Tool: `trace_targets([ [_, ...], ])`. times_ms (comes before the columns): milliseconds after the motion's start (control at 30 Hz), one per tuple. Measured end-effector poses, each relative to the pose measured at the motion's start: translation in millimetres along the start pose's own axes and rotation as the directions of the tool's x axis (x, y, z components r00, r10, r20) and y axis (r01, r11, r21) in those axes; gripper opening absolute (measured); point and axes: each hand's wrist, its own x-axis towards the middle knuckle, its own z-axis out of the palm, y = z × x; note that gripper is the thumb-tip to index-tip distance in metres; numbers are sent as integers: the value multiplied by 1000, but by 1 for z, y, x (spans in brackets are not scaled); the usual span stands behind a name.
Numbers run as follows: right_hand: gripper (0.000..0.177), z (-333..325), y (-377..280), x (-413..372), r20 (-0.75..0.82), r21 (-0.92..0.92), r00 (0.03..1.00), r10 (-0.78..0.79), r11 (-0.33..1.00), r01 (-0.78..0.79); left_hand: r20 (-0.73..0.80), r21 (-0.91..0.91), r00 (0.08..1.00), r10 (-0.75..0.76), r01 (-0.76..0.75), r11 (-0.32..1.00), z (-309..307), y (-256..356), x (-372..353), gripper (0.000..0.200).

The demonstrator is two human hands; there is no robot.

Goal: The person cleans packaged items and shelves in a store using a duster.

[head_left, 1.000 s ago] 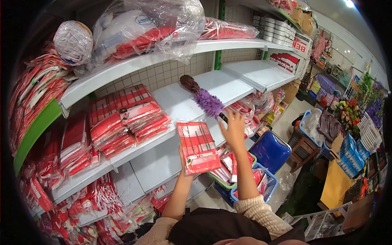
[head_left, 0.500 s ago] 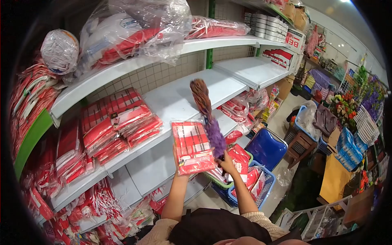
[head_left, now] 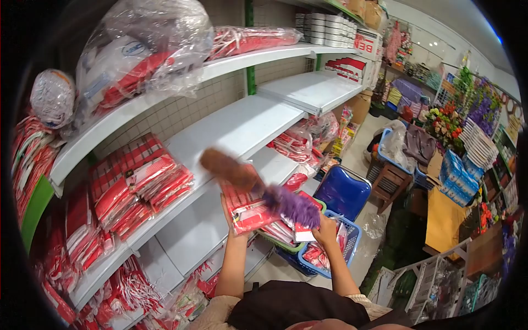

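Observation:
My left hand (head_left: 230, 225) holds up a flat red-and-white packet (head_left: 250, 219) in clear plastic, fingers closed on its left edge. In my right hand (head_left: 326, 230) is the handle end of a fluffy duster (head_left: 292, 206), purple near the hand and brown toward its blurred tip. The duster slants up to the left across the packet and hides part of its face. Left of my hands, stacked red-and-white packets (head_left: 144, 181) lie on the middle shelf (head_left: 212, 129).
Below my hands stand a blue basket (head_left: 357, 237) and a green-rimmed basket (head_left: 275, 238) holding red packets. A blue chair (head_left: 344, 190) is behind them. Plastic-wrapped bundles (head_left: 137, 60) sit on the upper shelf; a yellow board (head_left: 446, 220) lies to the right.
The duster has swung left and down, from upright beside the packet to lying across it. The packet tilts more, and the view has shifted slightly to the right.

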Motion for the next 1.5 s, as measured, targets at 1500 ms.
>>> trace_targets([
  [1500, 36, -69, 65, -102, -165, -52, 947, 277, 956, -289, -52, 365, 897, -440, 427, 827, -23, -107, -9, 60],
])
